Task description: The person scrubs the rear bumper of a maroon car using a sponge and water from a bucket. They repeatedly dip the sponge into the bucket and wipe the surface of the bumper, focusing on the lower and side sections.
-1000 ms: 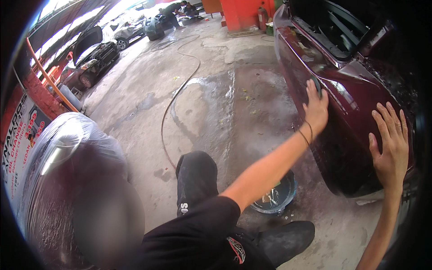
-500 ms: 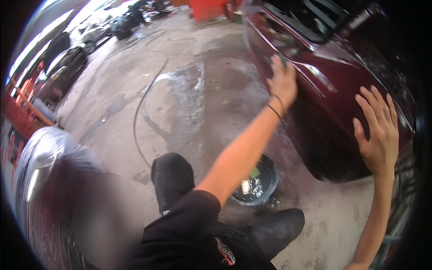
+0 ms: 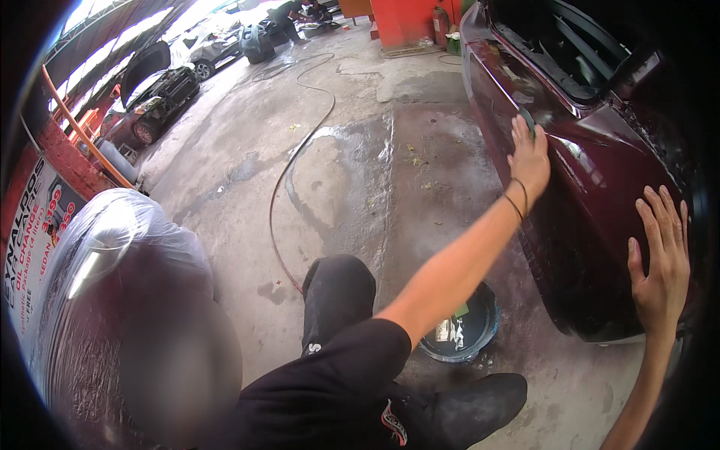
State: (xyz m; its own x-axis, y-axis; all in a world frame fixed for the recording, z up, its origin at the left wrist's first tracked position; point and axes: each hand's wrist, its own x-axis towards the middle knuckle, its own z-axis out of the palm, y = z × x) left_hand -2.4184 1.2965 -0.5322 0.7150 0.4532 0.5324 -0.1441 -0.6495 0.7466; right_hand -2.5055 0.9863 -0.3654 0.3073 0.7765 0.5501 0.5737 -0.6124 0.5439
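Note:
A dark red car door (image 3: pixel 581 247) fills the right side. My left hand (image 3: pixel 530 166), two dark bands at its wrist, reaches across to the door's body line. Its fingers press a dark grey-green flat pad (image 3: pixel 528 122) against the panel; only an edge of the pad shows, so its exact kind is unclear. My right hand (image 3: pixel 663 259) rests on the same door nearer to me, empty, its fingers stretched and slightly apart. Below my left forearm stands a dark basin (image 3: pixel 491 330) of water, holding a green piece (image 3: pixel 460 310) and a pale piece.
Behind me at left is a dark red car part under clear plastic sheeting (image 3: pixel 127 217). A hose (image 3: pixel 274 225) winds over the wet concrete floor (image 3: pixel 345 195). Farther off are a car with its hood raised (image 3: pixel 161 97), a red structure (image 3: pixel 409 26) and people beside other vehicles.
The view has shifted, moving the scene down and to the right. My left hand stays at the door's body line with the pad; my right hand remains flat on the panel.

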